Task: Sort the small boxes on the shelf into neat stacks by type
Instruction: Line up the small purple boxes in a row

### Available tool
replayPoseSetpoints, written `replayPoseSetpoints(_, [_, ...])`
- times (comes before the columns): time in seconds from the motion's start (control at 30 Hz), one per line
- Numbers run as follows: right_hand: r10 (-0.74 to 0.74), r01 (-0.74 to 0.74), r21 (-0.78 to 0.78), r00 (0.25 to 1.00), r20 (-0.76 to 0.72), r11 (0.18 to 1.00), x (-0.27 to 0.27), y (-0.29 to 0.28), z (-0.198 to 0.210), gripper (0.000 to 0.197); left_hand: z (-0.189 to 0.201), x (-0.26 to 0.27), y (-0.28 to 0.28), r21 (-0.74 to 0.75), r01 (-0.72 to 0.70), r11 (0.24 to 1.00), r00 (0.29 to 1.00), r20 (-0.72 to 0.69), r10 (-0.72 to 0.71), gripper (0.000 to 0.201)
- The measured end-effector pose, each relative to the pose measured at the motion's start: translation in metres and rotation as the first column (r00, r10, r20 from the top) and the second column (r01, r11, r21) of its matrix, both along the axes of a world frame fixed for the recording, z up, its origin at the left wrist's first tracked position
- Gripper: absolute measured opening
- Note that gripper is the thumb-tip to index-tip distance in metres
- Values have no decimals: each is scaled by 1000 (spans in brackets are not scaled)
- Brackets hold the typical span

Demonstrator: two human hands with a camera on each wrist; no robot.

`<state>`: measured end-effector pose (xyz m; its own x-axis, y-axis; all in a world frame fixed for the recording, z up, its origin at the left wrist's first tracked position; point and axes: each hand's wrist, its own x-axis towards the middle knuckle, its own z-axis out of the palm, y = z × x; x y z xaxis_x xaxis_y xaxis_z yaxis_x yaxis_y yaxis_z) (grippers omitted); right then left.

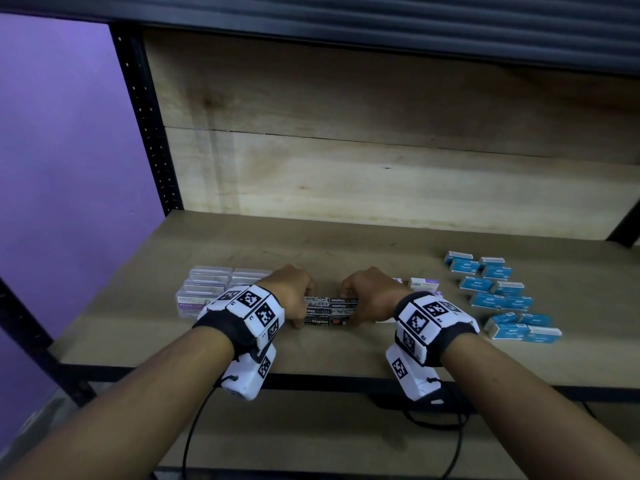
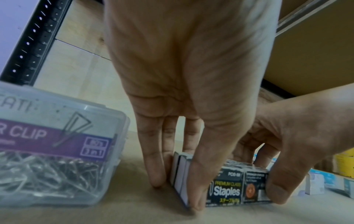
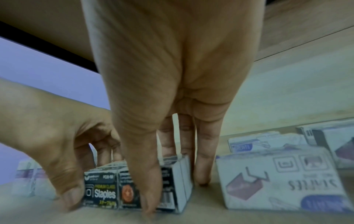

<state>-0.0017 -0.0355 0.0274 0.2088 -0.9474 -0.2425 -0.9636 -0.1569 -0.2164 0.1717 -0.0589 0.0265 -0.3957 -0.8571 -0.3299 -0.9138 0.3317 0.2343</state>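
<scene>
Both my wrists hang over the shelf (image 1: 346, 355) edge. My left hand (image 1: 292, 292) and right hand (image 1: 367, 294) squeeze the black boxes (image 1: 330, 311) between them, thumbs on the front faces, fingers down the ends. Glossy cardboard, square-edged, mid-shelf near the front, reading "PREMIUM CLASS Staples". Left sits a clear plastic case (image 2: 53, 153) of wire clips, purple band "CLIP". Right, white staple boxes (image 3: 277, 180), then blue boxes (image 1: 498, 294) in loose rows.

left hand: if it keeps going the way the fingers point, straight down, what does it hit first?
Almost certainly the shelf board. The left hand holds the black staple boxes at their left end, fingertips apparently already on the wood; nothing shows between.
</scene>
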Motion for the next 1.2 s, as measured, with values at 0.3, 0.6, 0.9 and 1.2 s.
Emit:
replayPoseSetpoints(0.3, [-15,14,26,998,54,1000,-2,6,17,51,9,2,-5,5,69,998,997,-18,-69,59])
replayPoseSetpoints(0.6, [-140,150,-55,979,150,987,-35,22,37,32,26,-15,-6,-57,125,991,953,-272,-135,35])
replayPoseSetpoints(0.9, [-177,183,-74,980,89,980,-101,38,35,39,17,-75,9,-89,105,991,920,-369,-131,34])
replayPoseSetpoints(1.2, [-94,96,-60,995,41,994,-154,32,24,56,12,-127,11,-131,109,985,966,-222,-136,61])
